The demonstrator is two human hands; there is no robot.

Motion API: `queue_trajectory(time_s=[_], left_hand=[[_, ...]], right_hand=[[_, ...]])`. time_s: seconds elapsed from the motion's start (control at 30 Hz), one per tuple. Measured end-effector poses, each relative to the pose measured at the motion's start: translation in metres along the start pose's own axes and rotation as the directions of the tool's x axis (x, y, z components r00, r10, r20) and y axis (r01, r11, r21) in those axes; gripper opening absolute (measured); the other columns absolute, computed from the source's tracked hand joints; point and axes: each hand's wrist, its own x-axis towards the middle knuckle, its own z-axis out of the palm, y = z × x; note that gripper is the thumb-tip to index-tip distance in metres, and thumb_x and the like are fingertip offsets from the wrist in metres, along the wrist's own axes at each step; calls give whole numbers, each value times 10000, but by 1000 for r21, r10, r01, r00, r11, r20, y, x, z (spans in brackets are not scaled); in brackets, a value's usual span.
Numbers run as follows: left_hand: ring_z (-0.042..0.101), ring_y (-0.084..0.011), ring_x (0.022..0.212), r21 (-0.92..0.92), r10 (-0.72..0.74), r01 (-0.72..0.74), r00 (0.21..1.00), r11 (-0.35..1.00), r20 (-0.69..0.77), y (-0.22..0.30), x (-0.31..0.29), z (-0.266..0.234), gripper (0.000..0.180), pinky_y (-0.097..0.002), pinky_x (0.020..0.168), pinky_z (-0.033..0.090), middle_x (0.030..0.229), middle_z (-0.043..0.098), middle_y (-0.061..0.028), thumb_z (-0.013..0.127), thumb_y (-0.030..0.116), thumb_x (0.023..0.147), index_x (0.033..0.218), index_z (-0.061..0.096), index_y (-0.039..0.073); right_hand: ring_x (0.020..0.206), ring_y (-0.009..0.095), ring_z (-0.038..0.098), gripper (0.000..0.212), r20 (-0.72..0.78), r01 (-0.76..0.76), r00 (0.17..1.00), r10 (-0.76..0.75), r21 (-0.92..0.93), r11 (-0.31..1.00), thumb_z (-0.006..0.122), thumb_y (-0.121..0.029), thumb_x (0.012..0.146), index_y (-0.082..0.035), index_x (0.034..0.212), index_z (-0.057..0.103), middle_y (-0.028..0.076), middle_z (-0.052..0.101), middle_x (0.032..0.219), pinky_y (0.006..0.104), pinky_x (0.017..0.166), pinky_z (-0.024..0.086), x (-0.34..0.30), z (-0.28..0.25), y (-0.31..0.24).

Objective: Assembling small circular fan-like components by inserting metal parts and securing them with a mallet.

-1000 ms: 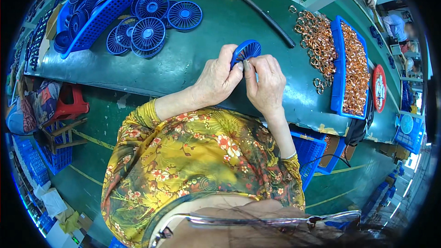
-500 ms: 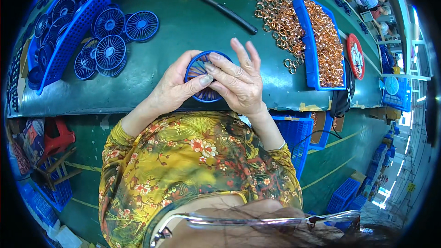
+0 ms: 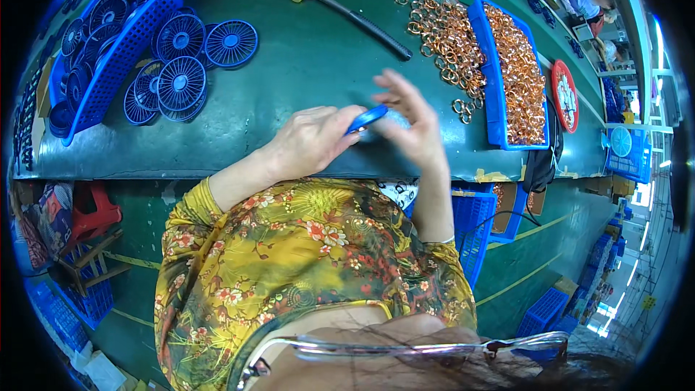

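Observation:
My left hand [image 3: 311, 141] is closed on a round blue fan grille [image 3: 368, 119] with thin spokes, now tilted so that mostly its rim shows. Just right of the grille is my right hand [image 3: 416, 127], partly smeared by motion, its upper fingers stretched out and apart. Whether its fingertips touch the grille I cannot tell. Both hands are over the near edge of the green table. More blue grilles [image 3: 182, 83] lie stacked to the left. Beyond my hands rests a hammer [image 3: 355, 18] with a yellowish head and black handle.
A blue basket [image 3: 119, 54] full of grilles stands at the left. On the right, copper-coloured rings [image 3: 447, 47] lie loose beside a blue tray [image 3: 495, 94] heaped with more. Farther right is a red round dish [image 3: 562, 94] with pale pieces. A blue crate [image 3: 474, 228] stands below the table edge.
The grille has turned from facing up to nearly edge-on and moved right in my left hand. My right hand has shifted right, away from the grille's face.

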Motion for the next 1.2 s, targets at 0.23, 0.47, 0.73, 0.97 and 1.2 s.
queue_trajectory(time_s=[0.23,0.47,0.73,0.97,1.2], left_hand=[[500,-259,1126,498,-111,-30,961,866,252,-20,-4,24,374,-498,962,366,1314,519,-79,526,199,880,1251,530,238],[307,-383,1345,621,-252,164,966,766,56,-40,13,-26,666,-581,1086,217,1401,374,-220,698,395,773,1340,437,164],[343,-395,1314,853,-474,409,850,323,-228,-111,-9,-106,776,-622,1065,153,1188,574,-224,690,512,743,1351,438,99],[531,-303,925,729,-286,368,927,577,-242,-77,4,-93,548,-420,792,460,948,551,-134,804,227,656,1099,543,37],[577,-293,637,387,-324,479,857,788,-400,-31,8,-56,253,-379,560,459,753,568,-118,689,237,838,855,522,47]], right_hand=[[823,371,622,328,-515,-509,857,22,-838,196,609,-377,873,-60,955,613,191,636,887,474,702,498,22,-81,55],[744,329,643,248,-499,-460,866,-24,-816,350,615,-307,874,-67,913,661,161,657,825,448,657,505,8,-74,46],[844,245,668,134,-358,-37,908,-218,-587,809,632,-61,870,0,984,666,148,679,915,323,727,516,4,-32,13],[775,186,592,169,-304,120,877,-372,-610,783,699,-39,818,-8,984,680,87,562,854,287,678,493,-4,-9,-13],[745,190,635,182,-304,226,843,-444,-550,804,781,-34,726,-23,881,686,103,632,859,282,608,511,-8,12,-8]])
